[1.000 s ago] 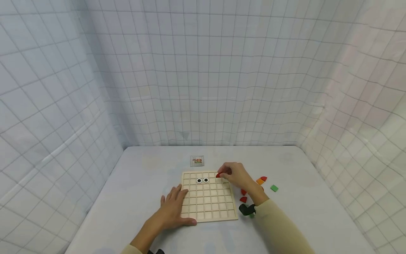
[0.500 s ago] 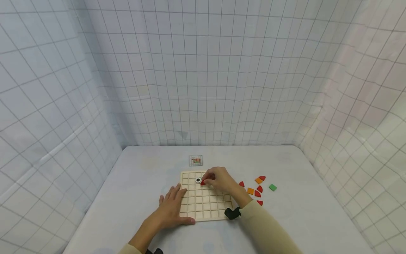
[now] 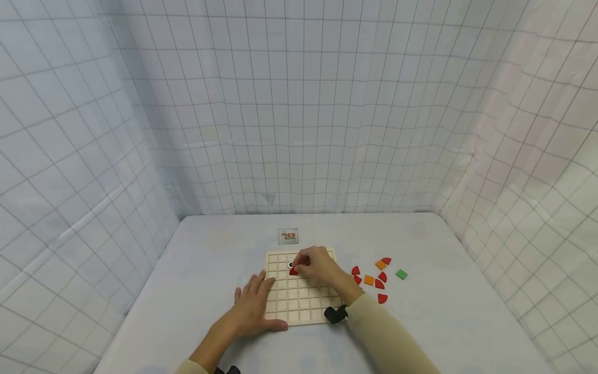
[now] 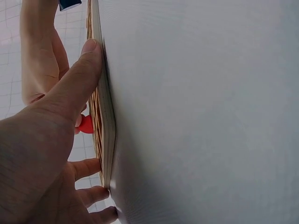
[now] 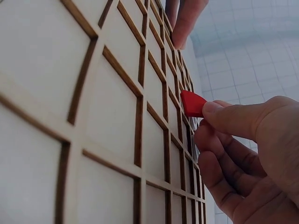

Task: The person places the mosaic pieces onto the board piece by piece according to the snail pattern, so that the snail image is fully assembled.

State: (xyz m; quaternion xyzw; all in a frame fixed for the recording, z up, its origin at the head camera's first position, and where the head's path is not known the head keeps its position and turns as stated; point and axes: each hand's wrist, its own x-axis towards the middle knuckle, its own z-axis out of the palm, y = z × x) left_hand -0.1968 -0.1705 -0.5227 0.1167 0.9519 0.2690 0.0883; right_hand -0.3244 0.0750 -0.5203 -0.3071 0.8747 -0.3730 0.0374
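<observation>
A wooden grid board [image 3: 299, 306] with square cells lies on the table. My left hand [image 3: 254, 306] rests at its left edge, fingers spread, thumb along the near edge in the left wrist view. Between thumb and fingertips my right hand [image 3: 317, 267] pinches a red quarter-circle tile [image 5: 192, 103], close over the cells in the upper part of the board. A white tile with a black dot [image 3: 290, 265] sits in a cell just beyond the red tile; the right hand covers the spot where a second one lay.
Right of the board lie several red quarter-circle tiles [image 3: 382, 298], orange square tiles [image 3: 369, 280] and a green tile [image 3: 402, 274]. A small picture card [image 3: 288, 236] is behind the board. White gridded curtains [image 3: 299, 130] surround the table.
My right hand has moved left across the board with the red tile, from the upper right cells to beside the dotted tile. My left hand has stayed at the board's edge.
</observation>
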